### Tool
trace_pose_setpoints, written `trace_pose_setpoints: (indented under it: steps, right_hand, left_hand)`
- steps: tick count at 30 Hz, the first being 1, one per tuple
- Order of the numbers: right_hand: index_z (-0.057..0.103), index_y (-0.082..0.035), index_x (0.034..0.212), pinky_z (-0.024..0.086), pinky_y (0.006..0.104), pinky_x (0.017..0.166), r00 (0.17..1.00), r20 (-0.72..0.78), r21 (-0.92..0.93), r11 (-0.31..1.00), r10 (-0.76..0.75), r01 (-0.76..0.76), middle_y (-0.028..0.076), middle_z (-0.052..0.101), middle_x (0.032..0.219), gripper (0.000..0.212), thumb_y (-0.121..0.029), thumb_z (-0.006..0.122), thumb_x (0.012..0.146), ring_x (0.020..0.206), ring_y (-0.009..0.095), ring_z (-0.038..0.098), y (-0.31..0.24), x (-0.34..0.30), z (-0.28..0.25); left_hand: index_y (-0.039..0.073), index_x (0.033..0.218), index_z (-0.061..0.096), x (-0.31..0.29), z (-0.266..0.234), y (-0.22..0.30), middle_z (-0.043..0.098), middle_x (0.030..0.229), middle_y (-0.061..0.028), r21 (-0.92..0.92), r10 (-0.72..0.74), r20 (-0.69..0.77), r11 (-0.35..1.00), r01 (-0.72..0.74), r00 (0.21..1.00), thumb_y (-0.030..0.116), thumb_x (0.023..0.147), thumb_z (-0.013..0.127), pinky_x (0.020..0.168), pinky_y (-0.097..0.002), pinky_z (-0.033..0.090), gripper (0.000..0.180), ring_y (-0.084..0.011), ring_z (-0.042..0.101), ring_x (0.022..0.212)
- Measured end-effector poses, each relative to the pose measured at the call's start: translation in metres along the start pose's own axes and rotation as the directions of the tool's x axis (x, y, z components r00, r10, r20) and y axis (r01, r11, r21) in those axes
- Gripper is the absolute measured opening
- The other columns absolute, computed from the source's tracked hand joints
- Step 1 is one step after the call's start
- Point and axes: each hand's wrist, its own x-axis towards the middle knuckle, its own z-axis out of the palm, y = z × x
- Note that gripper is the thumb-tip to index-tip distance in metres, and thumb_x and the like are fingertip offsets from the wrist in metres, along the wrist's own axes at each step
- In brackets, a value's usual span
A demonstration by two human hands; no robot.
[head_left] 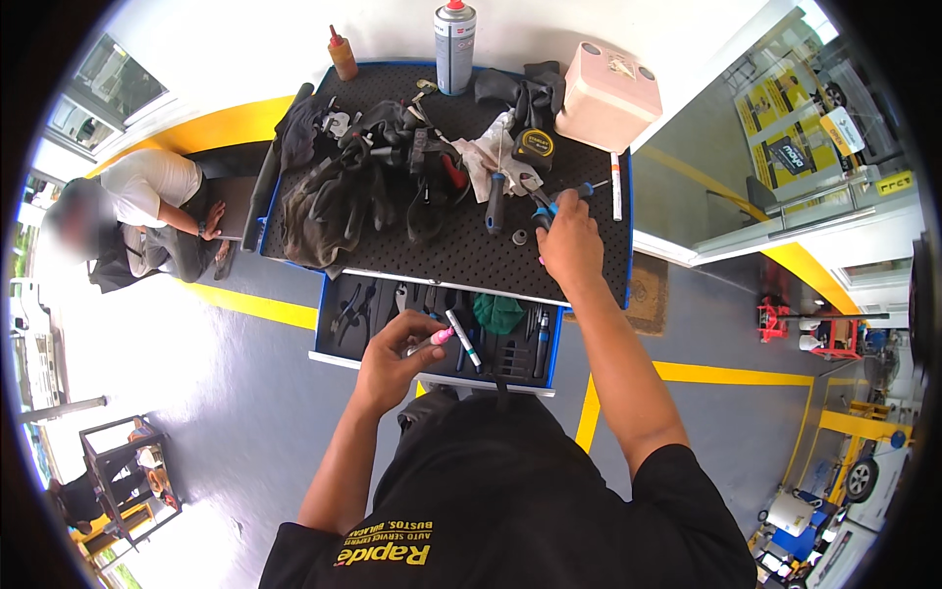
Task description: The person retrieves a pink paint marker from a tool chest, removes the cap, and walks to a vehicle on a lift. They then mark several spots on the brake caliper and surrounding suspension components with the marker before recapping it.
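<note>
In my left hand [400,361], fingers closed, is a pink-tipped marker [432,342]. A white marker [464,341] with a teal band slants beside its fingertips over the open drawer; whether the fingers grip it too is unclear. My right hand [572,240] is closed over the blue handles of pliers [541,208] on the cart's top. A small pink bit shows at that hand's edge; I cannot make out what it is. Close by are a dark-handled screwdriver [496,204], a small metal socket [519,237] and a black-and-yellow tape measure [534,147].
The tool cart [451,265] has dark gloves [339,201], a spray can [454,49], an orange bottle [342,54], a pink box [608,93] and a white marker [616,187] on top. Tools and a green cloth [498,313] fill its drawer [334,361]. Another person [157,191] crouches at left.
</note>
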Motion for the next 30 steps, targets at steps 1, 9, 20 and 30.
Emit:
trace_pose_setpoints:
  steps: [1,9,20,30]
  right_hand:
    - [0.048,-0.008,0.128,0.056,0.0522,0.095,1.000,0.004,0.008,1.000,0.006,-0.006,0.019,0.062,0.129,0.055,-0.019,0.083,0.087,0.114,0.045,0.066,0.002,-0.003,0.000]
    - [0.048,-0.005,0.130,0.052,0.0531,0.099,0.997,-0.056,0.088,0.995,0.060,-0.055,0.024,0.063,0.129,0.055,-0.015,0.081,0.087,0.120,0.047,0.063,0.039,-0.028,-0.011]
    - [0.056,-0.007,0.128,0.053,0.0508,0.099,0.984,-0.127,0.171,0.974,-0.128,0.149,0.021,0.065,0.126,0.051,-0.018,0.084,0.086,0.119,0.043,0.064,0.038,0.005,-0.004]
    - [0.060,-0.012,0.132,0.056,0.0504,0.094,0.978,-0.176,-0.070,0.992,-0.115,0.105,0.017,0.063,0.121,0.053,-0.024,0.083,0.086,0.113,0.040,0.065,0.014,-0.003,0.020]
  left_hand:
    - [0.005,0.111,0.071,0.000,-0.001,0.000,0.064,0.107,-0.0007,-0.020,-0.023,0.001,1.000,0.023,1.000,0.010,0.088,0.083,0.094,-0.0310,0.046,0.027,-0.0126,0.060,0.101]
    - [0.005,0.113,0.074,-0.005,-0.010,-0.004,0.068,0.111,-0.0008,0.022,-0.003,-0.016,1.000,0.003,1.000,0.012,0.087,0.085,0.097,-0.0326,0.048,0.029,-0.0152,0.064,0.104]
    - [0.005,0.111,0.070,0.002,-0.004,-0.006,0.064,0.105,0.0000,0.017,-0.003,0.058,1.000,0.002,0.998,0.013,0.089,0.083,0.092,-0.0303,0.046,0.027,-0.0116,0.059,0.100]
    - [0.005,0.110,0.068,-0.007,-0.002,-0.005,0.060,0.103,0.0011,-0.016,-0.020,0.001,1.000,0.020,1.000,0.010,0.089,0.083,0.092,-0.0284,0.046,0.026,-0.0095,0.057,0.098]
